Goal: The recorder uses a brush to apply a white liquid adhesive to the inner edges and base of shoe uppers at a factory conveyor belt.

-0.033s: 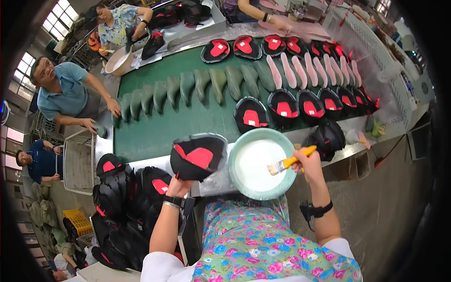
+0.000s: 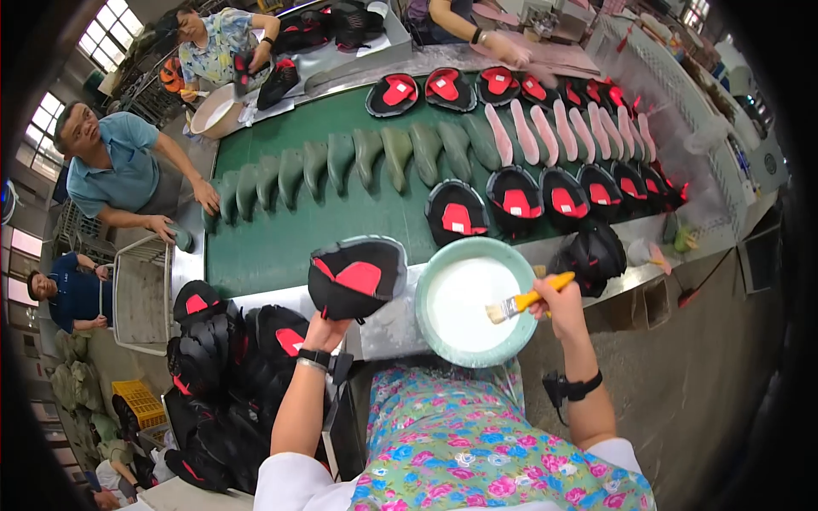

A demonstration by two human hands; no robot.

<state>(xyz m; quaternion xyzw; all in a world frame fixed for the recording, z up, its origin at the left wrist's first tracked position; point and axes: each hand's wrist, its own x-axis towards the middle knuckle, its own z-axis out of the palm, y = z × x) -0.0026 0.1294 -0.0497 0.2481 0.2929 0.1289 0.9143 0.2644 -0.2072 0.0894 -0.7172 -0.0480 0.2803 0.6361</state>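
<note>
My left hand grips a black shoe upper with a red lining from below, its open underside facing up. In my right hand is a paintbrush with a yellow handle and pale bristles. The bristles hang over a light green basin of white liquid, whose kind I cannot tell. The basin stands at the near edge of the green work surface, just right of the held upper. Brush and upper are apart.
Green shoe lasts and pink insoles line the surface between rows of black-and-red uppers. More uppers are heaped at my left. A person in a blue shirt touches the leftmost last; others work at the far side.
My left hand and the upper have shifted very slightly left. The brush stays over the basin. Across the surface, a co-worker has turned the dark shoe in their hand.
</note>
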